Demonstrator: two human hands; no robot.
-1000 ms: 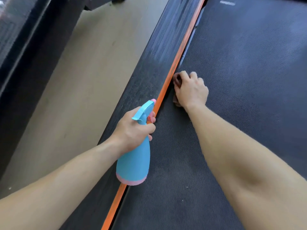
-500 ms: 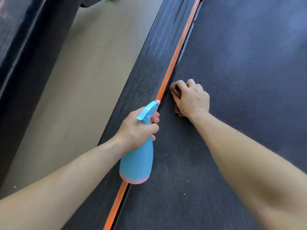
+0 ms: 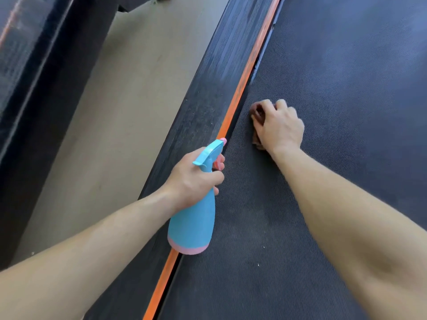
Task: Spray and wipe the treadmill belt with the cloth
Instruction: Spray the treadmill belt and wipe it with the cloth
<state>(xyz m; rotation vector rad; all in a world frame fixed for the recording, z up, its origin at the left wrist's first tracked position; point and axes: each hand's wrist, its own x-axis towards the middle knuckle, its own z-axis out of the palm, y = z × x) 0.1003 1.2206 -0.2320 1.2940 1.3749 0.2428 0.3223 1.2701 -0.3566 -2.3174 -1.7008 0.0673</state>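
the left hand [image 3: 194, 179] has its fingers clenched round the neck of the blue spray bottle [image 3: 191, 227]. the bottle body hangs below the fingers, over the orange strip [image 3: 240, 95]. the right hand [image 3: 279, 128] has its fingers curled over the brown cloth [image 3: 256, 112], which is bunched beneath them and pressed to the treadmill belt [image 3: 335, 88], just right of the strip.

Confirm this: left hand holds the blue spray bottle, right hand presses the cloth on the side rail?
Wrong surface. In the head view the right hand grips the cloth on the treadmill belt, not the side rail. The left hand does hold the blue spray bottle.
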